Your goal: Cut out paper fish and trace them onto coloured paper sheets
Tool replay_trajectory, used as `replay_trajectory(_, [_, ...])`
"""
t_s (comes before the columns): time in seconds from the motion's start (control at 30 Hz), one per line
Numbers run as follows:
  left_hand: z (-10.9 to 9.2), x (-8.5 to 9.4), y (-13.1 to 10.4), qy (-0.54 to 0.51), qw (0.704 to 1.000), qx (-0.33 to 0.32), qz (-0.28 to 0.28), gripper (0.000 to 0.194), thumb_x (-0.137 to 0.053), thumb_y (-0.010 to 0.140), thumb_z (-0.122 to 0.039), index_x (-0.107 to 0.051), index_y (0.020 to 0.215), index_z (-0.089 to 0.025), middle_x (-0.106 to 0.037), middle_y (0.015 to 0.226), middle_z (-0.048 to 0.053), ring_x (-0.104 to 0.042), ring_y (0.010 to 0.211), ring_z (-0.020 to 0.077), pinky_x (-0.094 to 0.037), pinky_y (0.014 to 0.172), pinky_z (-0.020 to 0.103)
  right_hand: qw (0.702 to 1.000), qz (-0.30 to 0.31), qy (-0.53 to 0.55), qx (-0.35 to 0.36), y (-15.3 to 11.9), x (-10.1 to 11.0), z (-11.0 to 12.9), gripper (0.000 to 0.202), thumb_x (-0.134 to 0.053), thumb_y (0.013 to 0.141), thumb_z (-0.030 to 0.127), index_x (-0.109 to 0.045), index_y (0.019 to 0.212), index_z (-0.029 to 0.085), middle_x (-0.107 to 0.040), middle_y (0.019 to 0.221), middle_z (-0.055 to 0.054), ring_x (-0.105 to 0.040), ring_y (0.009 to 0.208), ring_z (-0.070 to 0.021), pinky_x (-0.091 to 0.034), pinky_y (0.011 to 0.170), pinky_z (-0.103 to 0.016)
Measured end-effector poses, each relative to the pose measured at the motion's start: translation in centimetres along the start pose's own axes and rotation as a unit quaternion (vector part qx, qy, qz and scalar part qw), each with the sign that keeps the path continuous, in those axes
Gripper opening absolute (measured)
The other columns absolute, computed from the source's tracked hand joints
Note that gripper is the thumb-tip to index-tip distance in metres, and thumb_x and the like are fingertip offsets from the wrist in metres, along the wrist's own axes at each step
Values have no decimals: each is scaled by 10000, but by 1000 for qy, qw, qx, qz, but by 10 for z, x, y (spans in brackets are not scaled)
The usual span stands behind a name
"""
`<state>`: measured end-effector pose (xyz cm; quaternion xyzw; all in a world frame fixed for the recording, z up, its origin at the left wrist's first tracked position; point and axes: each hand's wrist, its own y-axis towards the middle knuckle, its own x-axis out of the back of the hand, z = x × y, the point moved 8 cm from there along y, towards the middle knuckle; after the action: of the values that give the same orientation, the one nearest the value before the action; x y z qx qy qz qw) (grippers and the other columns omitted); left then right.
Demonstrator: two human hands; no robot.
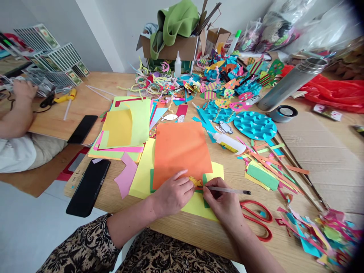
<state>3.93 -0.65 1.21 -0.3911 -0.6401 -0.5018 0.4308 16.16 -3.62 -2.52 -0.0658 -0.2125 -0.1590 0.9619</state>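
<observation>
My right hand [223,199] grips a slim clear-barrelled pen [229,190], its tip end beside a small yellow paper fish [195,181]. The fish lies at the lower edge of an orange paper sheet [182,148]. My left hand [174,191] rests on the orange sheet with fingers extended, fingertips against the fish's left side. Under the orange sheet are green paper [152,178] and a yellow sheet [140,174]. Red-handled scissors [264,225] lie right of my right hand, their blades hidden.
Coloured paper stacks [140,121] and a black phone [88,187] are at left. A glue bottle [229,143], paper strips [273,163], wooden sticks [298,178], scraps [318,235] and a steel flask [292,83] stand or lie at right. Another person's hand [25,89] is far left.
</observation>
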Motion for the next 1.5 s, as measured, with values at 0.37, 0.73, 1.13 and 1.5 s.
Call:
replay_trajectory(0.37, [1,-1,0,1,1000,5,-3,188,-446,900,-98,-628,948,-97,-620,834,40,-547,836,154,-330,1108,420,1000,-1,3,-12,0,0,-4,141,-573,818,302,-503,734,213,-443,532,63,-396,445,-106,-313,416,-218])
replay_trajectory(0.73, [3,-2,0,-15,1000,20,8,198,-437,913,-101,-625,975,-104,-634,863,46,-566,864,146,-332,1106,409,1000,1,21,-6,-1,-1,-2,125,-569,818,281,-506,732,215,-460,546,56,-403,445,-107,-321,418,-223])
replay_trajectory(1.13, [5,-4,1,-29,999,31,16,215,-413,923,-119,-625,958,-119,-619,867,44,-546,869,148,-330,1102,405,999,-43,8,15,-5,9,1,117,-584,816,276,-520,741,213,-498,557,41,-427,456,-112,-343,426,-225])
replay_trajectory(1.5, [3,-3,1,-20,999,25,12,189,-443,907,-113,-627,948,-104,-601,847,37,-539,848,148,-318,1112,400,999,-18,-29,36,-3,3,5,117,-567,823,277,-526,736,211,-504,552,37,-432,455,-118,-356,426,-232])
